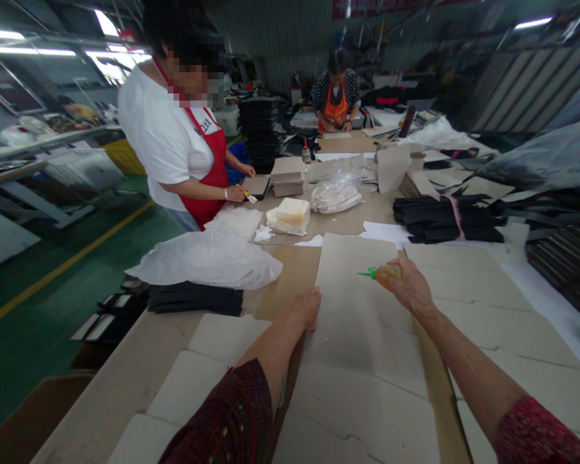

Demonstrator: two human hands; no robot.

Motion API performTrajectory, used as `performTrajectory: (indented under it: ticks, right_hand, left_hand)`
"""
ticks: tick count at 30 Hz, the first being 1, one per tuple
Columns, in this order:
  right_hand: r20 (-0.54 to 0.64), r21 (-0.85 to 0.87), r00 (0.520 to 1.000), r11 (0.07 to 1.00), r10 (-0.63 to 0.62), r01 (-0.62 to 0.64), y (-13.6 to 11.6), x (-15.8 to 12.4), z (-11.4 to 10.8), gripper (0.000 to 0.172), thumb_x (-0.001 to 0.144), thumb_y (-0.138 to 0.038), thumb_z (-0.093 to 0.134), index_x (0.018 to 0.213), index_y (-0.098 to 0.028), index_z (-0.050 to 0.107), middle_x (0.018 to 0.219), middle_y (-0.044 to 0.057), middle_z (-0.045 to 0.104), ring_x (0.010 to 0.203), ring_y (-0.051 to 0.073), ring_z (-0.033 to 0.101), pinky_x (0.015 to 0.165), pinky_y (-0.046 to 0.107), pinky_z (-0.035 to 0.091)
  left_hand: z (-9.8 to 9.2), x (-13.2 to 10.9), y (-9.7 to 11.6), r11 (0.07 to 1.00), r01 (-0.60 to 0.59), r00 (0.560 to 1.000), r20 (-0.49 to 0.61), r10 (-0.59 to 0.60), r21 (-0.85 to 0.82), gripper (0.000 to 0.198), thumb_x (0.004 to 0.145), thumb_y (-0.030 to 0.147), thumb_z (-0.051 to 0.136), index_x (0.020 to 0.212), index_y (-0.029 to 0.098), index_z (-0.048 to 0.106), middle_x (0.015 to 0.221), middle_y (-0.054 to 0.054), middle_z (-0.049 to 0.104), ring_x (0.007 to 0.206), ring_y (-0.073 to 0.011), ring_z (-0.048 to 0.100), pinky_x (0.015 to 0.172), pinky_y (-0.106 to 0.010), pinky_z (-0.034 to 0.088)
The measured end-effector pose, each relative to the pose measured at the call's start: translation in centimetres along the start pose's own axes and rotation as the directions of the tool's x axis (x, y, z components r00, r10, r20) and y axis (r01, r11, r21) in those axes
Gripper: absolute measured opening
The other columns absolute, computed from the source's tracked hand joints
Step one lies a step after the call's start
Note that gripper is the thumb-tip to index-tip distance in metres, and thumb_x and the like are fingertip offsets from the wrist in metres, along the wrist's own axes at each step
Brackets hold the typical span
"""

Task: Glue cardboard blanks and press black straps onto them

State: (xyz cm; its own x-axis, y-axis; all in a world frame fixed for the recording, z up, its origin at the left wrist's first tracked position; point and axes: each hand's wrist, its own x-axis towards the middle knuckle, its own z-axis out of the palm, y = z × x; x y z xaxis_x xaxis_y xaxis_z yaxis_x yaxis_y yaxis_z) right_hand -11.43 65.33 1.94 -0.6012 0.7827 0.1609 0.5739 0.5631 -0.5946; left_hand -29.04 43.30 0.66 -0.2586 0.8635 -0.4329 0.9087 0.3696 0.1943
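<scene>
My right hand (pixel 406 283) is closed round a small glue bottle (pixel 384 273) with a green nozzle pointing left, held over a large grey cardboard sheet (pixel 362 335) on the table. My left hand (pixel 305 308) rests on the left edge of that sheet with the fingers curled down over the edge. More grey sheets lie left and right of it.
A person in a white shirt and red apron (pixel 174 135) works at the table's left side. Another person in an orange apron (pixel 336 96) stands at the far end. White plastic (pixel 207 258), black stacks (pixel 439 219), a bagged pale block (pixel 290 216) and cardboard piles (pixel 287 175) lie around.
</scene>
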Motion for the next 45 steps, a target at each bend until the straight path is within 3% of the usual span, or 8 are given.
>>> performTrajectory:
  ticks: [6,13,21,28,35,40,43,45]
  right_hand:
    - [0.114,-0.061,0.991,0.995,-0.074,0.082,-4.0,0.4,2.8,0.024,0.085,-0.043,0.058,0.097,-0.023,0.056,0.102,0.004,0.059,0.084,0.018,0.056,0.067,0.029,0.037]
    - [0.163,-0.145,0.979,0.979,-0.122,0.146,-6.1,1.4,4.6,0.02,0.087,-0.038,0.058,0.1,-0.024,0.055,0.104,0.003,0.058,0.085,0.017,0.056,0.064,0.027,0.033]
    - [0.221,-0.275,0.948,0.918,-0.229,0.286,-7.6,2.1,4.8,0.016,0.092,-0.035,0.052,0.103,-0.023,0.054,0.105,0.005,0.057,0.078,0.017,0.055,0.057,0.029,0.024]
    - [0.276,-0.28,0.932,0.908,-0.236,0.313,-7.4,3.1,3.8,0.013,0.091,-0.035,0.051,0.099,-0.024,0.054,0.101,0.004,0.057,0.07,0.015,0.05,0.057,0.028,0.022]
    - [0.254,-0.151,0.943,0.955,-0.213,0.256,-7.1,2.5,4.4,0.014,0.085,-0.034,0.058,0.094,-0.024,0.054,0.096,0.002,0.057,0.072,0.014,0.05,0.059,0.027,0.026]
    - [0.125,-0.001,0.988,0.996,-0.09,0.091,-5.4,2.7,5.6,0.023,0.08,-0.041,0.06,0.094,-0.023,0.055,0.094,0.003,0.06,0.079,0.017,0.056,0.063,0.026,0.037]
    - [0.016,0.094,0.999,0.995,0.038,-0.039,-3.0,3.2,4.8,0.03,0.08,-0.046,0.058,0.099,-0.023,0.054,0.09,0.004,0.064,0.078,0.02,0.059,0.064,0.029,0.043]
    - [-0.042,0.138,0.993,0.985,0.109,-0.102,-1.3,3.7,3.7,0.032,0.08,-0.047,0.058,0.1,-0.023,0.054,0.088,0.005,0.065,0.077,0.021,0.06,0.064,0.031,0.045]
  left_hand:
    - [-0.3,-0.3,0.2,1.0,0.005,1.0,0.003,-0.005,0.005,0.084,0.06,0.013,0.088,0.133,0.016,0.048,0.159,-0.017,0.032,0.139,-0.0273,0.046,0.113,-0.032,0.041]
    - [-0.6,-0.6,0.6,1.0,0.023,1.0,0.014,-0.024,0.017,0.082,0.06,0.01,0.085,0.133,0.013,0.049,0.158,-0.019,0.034,0.138,-0.0294,0.046,0.112,-0.033,0.043]
    - [-0.8,-0.6,0.7,0.999,0.014,1.0,0.022,-0.014,0.03,0.082,0.061,0.016,0.086,0.133,0.014,0.049,0.158,-0.019,0.033,0.141,-0.0287,0.043,0.114,-0.031,0.04]
    - [-0.7,-0.6,0.5,1.0,0.01,1.0,0.012,-0.011,0.027,0.084,0.06,0.016,0.086,0.134,0.013,0.048,0.159,-0.019,0.032,0.143,-0.0281,0.039,0.117,-0.031,0.036]
    - [-0.5,-0.4,0.4,1.0,0.017,1.0,0.022,-0.017,0.008,0.085,0.059,0.014,0.086,0.135,0.013,0.048,0.159,-0.018,0.032,0.141,-0.0274,0.042,0.115,-0.031,0.038]
    - [-0.7,-0.5,0.2,1.0,0.005,0.999,0.04,-0.006,0.007,0.091,0.056,0.02,0.089,0.136,0.012,0.048,0.16,-0.019,0.03,0.141,-0.0298,0.042,0.114,-0.033,0.041]
    - [-1.2,-0.4,0.0,1.0,-0.007,0.999,0.046,0.007,0.01,0.074,0.062,0.02,0.081,0.131,0.015,0.054,0.157,-0.017,0.035,0.134,-0.0293,0.051,0.108,-0.033,0.047]
    - [-1.5,0.0,-0.1,1.0,0.003,0.999,0.037,-0.003,0.019,0.052,0.072,0.018,0.071,0.122,0.017,0.06,0.147,-0.016,0.05,0.123,-0.0283,0.06,0.1,-0.034,0.052]
